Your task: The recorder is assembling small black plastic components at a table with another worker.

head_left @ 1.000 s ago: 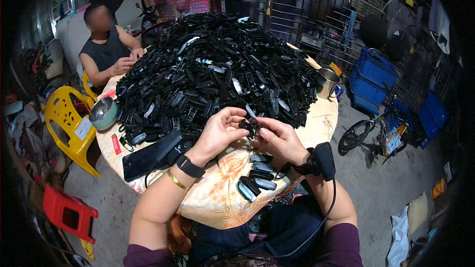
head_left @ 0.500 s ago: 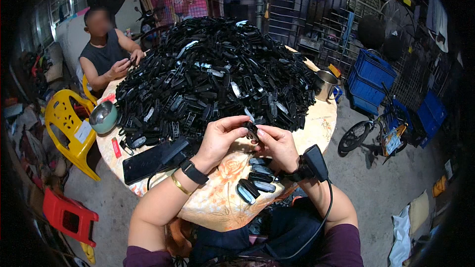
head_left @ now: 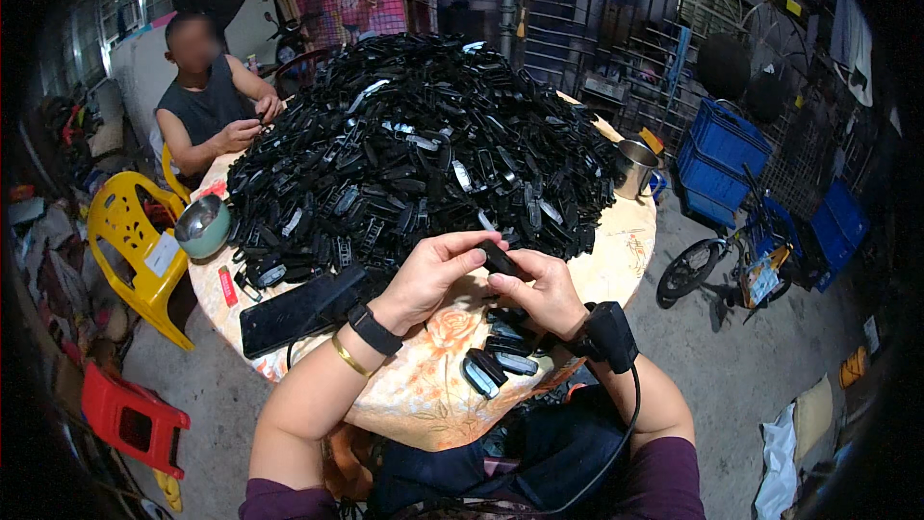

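Note:
Between my two hands is a small black oblong plastic piece (head_left: 501,258), held just in front of a big heap of similar black pieces (head_left: 414,164). My left hand (head_left: 428,274) pinches its left end with thumb and fingertips. My right hand (head_left: 544,294) grips the other end, thumb underneath. Its exact kind cannot be made out. Beneath my right hand several black and grey oblong pieces (head_left: 484,372) lie in a loose group on the flowered tablecloth (head_left: 423,414). A flat black phone-like slab (head_left: 289,320) rests left of my left wrist.
At the table's left edge sits a green-rimmed metal bowl (head_left: 202,227); a steel mug (head_left: 635,169) stands at the right. A person (head_left: 207,101) handles something small across the table. Yellow chair (head_left: 135,250), red stool (head_left: 135,419), blue crates (head_left: 722,154) and a bicycle (head_left: 731,260) surround it.
The piece between my hands has turned, now showing a long smooth black side. My right hand has shifted slightly down, its fingers closing further around the piece.

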Tool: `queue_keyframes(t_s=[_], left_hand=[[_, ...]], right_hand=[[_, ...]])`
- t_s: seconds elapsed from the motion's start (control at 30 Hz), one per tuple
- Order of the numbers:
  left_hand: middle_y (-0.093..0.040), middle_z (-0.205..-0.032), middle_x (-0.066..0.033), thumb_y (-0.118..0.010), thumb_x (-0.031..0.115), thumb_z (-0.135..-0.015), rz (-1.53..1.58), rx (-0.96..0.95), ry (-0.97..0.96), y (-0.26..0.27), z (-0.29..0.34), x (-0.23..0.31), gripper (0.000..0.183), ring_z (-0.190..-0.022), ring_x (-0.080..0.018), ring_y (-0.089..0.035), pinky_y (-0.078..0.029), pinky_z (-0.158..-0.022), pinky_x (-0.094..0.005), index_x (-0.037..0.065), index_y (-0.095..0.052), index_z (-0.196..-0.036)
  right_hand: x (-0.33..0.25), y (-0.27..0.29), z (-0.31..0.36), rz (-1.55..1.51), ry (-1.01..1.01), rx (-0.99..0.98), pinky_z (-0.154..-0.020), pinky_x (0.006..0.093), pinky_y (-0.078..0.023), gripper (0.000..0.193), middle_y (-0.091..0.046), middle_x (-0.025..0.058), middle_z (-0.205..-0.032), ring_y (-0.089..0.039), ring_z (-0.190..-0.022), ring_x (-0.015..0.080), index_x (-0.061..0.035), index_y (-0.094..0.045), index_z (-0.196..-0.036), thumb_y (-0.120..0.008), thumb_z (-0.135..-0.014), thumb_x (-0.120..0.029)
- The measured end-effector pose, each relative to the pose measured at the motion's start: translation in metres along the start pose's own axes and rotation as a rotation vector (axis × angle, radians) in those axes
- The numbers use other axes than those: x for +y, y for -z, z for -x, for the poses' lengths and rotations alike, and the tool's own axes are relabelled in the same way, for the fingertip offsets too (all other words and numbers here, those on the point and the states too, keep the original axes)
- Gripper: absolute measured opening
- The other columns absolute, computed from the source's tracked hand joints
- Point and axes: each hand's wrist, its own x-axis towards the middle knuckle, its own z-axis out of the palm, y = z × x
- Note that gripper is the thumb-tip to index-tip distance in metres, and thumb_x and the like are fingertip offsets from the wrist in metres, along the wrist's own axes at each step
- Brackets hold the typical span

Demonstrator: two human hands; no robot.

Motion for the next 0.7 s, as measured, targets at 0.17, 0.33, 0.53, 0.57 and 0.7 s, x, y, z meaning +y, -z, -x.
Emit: queue_keyframes(t_s=[0.17,0.33,0.53,0.57,0.7], left_hand=[[-0.063,-0.106,-0.0108,-0.053,0.003,-0.088,-0.230,-0.008,-0.066,0.002,0.002,0.003,0.025,-0.098,-0.0163,-0.059,-0.047,-0.088,-0.0288,-0.003,-0.058,-0.112],[-0.064,-0.101,-0.0098,-0.053,0.003,-0.088,-0.279,0.019,-0.096,0.001,0.003,0.001,0.023,-0.095,-0.0158,-0.060,-0.047,-0.086,-0.0281,-0.003,-0.060,-0.109],[-0.066,-0.091,-0.0056,-0.057,0.011,-0.088,-0.555,0.084,0.019,0.001,-0.003,-0.003,0.025,-0.080,-0.0080,-0.059,-0.048,-0.072,-0.0226,-0.003,-0.058,-0.109],[-0.066,-0.082,-0.0059,-0.059,0.012,-0.086,-0.742,0.103,-0.010,-0.008,0.000,-0.003,0.026,-0.073,-0.0076,-0.059,-0.048,-0.068,-0.0235,-0.001,-0.058,-0.107],[-0.066,-0.080,-0.0117,-0.061,0.021,-0.085,-1.087,-0.234,-0.013,-0.013,0.005,-0.016,0.024,-0.073,-0.0164,-0.063,-0.049,-0.068,-0.0293,0.002,-0.064,-0.098]], right_hand=[[-0.011,-0.003,0.002,0.190,0.191,0.085,-0.062,0.0262,-0.047,0.021,-0.064,0.0119,-0.084,-0.061,-0.072,0.0143,0.0022,-0.064,-0.093,-0.067,-0.080,-0.014],[-0.006,-0.005,0.003,0.290,0.260,0.117,-0.059,0.0298,-0.048,0.025,-0.064,0.0142,-0.080,-0.063,-0.066,0.0244,0.0016,-0.064,-0.089,-0.069,-0.077,-0.019],[-0.003,0.041,-0.019,0.485,0.143,-0.164,-0.070,0.0359,-0.050,0.029,-0.064,0.0162,-0.088,-0.063,-0.079,0.0288,-0.0036,-0.064,-0.099,-0.065,-0.073,-0.016],[0.015,0.050,-0.023,0.421,0.128,-0.066,-0.071,0.0362,-0.050,0.029,-0.064,0.0168,-0.089,-0.063,-0.080,0.0295,-0.0030,-0.064,-0.100,-0.062,-0.073,-0.011],[0.036,0.059,-0.041,0.892,0.093,0.442,-0.086,0.0393,-0.044,0.031,-0.060,0.0161,-0.102,-0.053,-0.094,0.0334,-0.0034,-0.062,-0.103,-0.060,-0.073,-0.009]])
